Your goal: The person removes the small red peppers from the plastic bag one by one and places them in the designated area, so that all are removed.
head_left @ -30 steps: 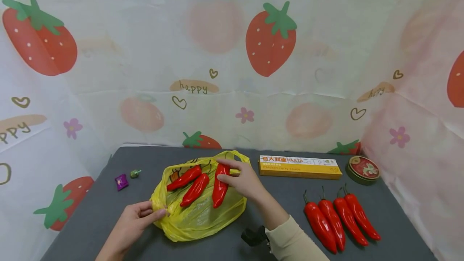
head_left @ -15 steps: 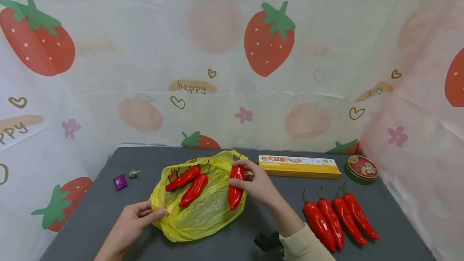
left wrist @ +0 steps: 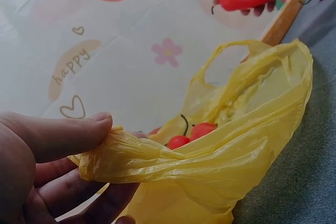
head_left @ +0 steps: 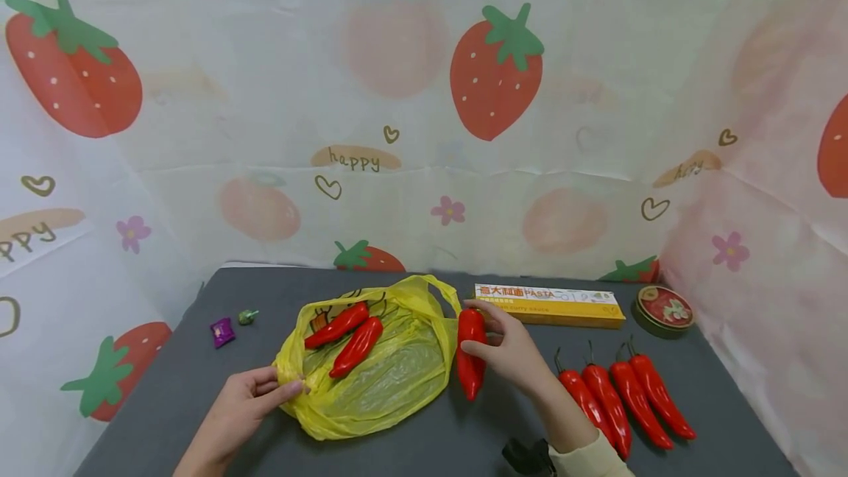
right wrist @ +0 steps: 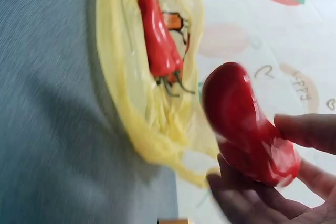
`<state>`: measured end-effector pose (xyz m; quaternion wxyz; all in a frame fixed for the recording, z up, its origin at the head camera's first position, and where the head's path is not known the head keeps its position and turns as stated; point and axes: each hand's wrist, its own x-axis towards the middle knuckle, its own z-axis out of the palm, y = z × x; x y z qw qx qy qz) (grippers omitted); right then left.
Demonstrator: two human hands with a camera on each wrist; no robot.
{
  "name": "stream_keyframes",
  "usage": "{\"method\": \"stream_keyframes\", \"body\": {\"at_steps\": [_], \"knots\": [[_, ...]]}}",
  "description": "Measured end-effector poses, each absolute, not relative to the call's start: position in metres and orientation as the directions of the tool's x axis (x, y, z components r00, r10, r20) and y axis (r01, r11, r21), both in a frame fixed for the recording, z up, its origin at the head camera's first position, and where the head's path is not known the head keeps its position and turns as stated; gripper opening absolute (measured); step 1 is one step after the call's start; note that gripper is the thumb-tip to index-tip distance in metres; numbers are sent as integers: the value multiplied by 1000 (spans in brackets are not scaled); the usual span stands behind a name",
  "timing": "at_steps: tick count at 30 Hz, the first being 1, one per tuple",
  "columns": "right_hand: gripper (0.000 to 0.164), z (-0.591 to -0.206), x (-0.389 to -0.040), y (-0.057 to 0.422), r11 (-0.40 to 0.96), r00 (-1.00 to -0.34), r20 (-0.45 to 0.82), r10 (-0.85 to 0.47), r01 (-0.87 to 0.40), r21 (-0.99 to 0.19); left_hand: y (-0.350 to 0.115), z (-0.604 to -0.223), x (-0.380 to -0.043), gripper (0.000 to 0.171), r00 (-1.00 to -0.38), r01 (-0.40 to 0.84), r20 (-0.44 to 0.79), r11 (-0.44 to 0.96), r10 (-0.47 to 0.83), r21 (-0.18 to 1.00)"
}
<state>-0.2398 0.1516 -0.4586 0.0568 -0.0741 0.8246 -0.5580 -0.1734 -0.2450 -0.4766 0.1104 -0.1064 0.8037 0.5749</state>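
Observation:
My left hand (head_left: 241, 409) pinches the left rim of a yellow plastic bag (head_left: 391, 403), thumb on top in the left wrist view. Inside the opened bag lie two red chili peppers, a left one (head_left: 338, 326) and a right one (head_left: 356, 348). Just past the bag's right edge, my right hand (head_left: 510, 348) grips another red chili pepper (head_left: 471, 359) between thumb and fingers, tip pointing down toward me. The right wrist view shows that held chili pepper (right wrist: 236, 119) close up and blurred, apart from the bag (right wrist: 118, 77).
Several red chili peppers (head_left: 639, 396) lie in a row at the right. Behind them are a yellow pasta box (head_left: 550, 308) and a round tin (head_left: 664, 311). A purple wrapped packet (head_left: 222, 332) and a small green item (head_left: 248, 317) sit at the left.
My right hand has carried the chili pepper rightward, from over the bag's inside to beyond its right edge. My left hand has stayed on the bag's rim.

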Motion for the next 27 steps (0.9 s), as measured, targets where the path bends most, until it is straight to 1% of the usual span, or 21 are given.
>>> {"method": "stream_keyframes", "body": {"at_steps": [3,7,15,19,24,27], "knots": [[58,-461,-236,161,445,-988,-18,-152,-52,-894,-245,-476,-173,53,-954,-294,-296,312,-41,903],[56,-464,-230,174,513,-989,-31,-141,-46,-857,-245,-475,-172,50,-956,-287,-290,311,-39,906],[55,-471,-222,202,569,-992,-70,-101,0,-823,-245,-475,-172,52,-954,-296,-297,315,-45,902],[55,-471,-220,213,607,-993,-62,-103,-13,-795,-246,-475,-173,58,-955,-293,-295,318,-44,901],[55,-473,-217,224,686,-992,-42,-121,-53,-726,-245,-475,-173,58,-954,-295,-296,306,-45,905],[56,-475,-215,229,721,-991,-53,-121,-51,-691,-245,-475,-173,58,-954,-294,-295,306,-44,906]]}}
